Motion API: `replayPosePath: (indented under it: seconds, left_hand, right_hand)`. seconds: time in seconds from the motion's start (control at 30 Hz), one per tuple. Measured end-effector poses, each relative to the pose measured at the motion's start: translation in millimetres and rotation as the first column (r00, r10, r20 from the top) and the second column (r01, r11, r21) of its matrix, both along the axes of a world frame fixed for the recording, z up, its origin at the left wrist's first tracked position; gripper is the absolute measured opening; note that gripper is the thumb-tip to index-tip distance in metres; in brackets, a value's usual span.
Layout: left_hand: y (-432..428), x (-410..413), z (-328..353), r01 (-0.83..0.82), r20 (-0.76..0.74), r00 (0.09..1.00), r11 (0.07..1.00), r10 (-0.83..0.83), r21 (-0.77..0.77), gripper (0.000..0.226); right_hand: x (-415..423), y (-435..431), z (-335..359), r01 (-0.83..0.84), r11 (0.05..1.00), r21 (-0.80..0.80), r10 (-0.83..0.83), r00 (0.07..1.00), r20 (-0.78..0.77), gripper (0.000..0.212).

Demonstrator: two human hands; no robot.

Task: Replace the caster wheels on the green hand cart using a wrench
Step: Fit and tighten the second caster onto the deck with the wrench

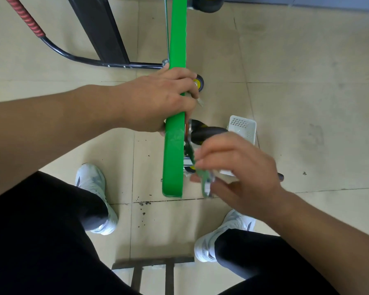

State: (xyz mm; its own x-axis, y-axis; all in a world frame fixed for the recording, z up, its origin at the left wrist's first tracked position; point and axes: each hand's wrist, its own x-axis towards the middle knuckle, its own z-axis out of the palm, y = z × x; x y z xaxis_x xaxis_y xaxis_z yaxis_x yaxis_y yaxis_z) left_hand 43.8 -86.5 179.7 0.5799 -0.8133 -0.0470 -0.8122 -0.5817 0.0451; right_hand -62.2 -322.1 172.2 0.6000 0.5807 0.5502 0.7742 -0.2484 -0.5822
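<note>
The green hand cart [175, 145] stands on its edge in the middle of the view, its deck seen as a narrow green band. My left hand [164, 99] grips the upper edge of the deck. A black caster wheel [207, 133] sticks out on the deck's right side near its lower end. My right hand [237, 173] is beside that caster, its fingers pinching a blurred greenish metal piece [207, 184], maybe the wrench. Another small wheel with a yellow hub [199, 83] shows just past my left hand.
A white plastic basket [243, 128] sits on the tiled floor right of the caster. The cart's black folded handle with a red grip [24, 17] lies at upper left. A big black wheel [209, 4] is at the top. My legs and white shoes [94, 188] frame a dark stool [151, 271] below.
</note>
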Motion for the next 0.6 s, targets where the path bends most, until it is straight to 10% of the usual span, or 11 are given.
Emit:
replayPosePath:
  seconds: [0.6]
  left_hand:
    - [-2, -4, 8, -0.028, -0.054, 0.998, 1.000, 0.028, 0.003, 0.046]
  right_hand:
    - [-37, -8, -22, -0.073, 0.981, -0.180, 0.095, 0.988, 0.119, 0.018]
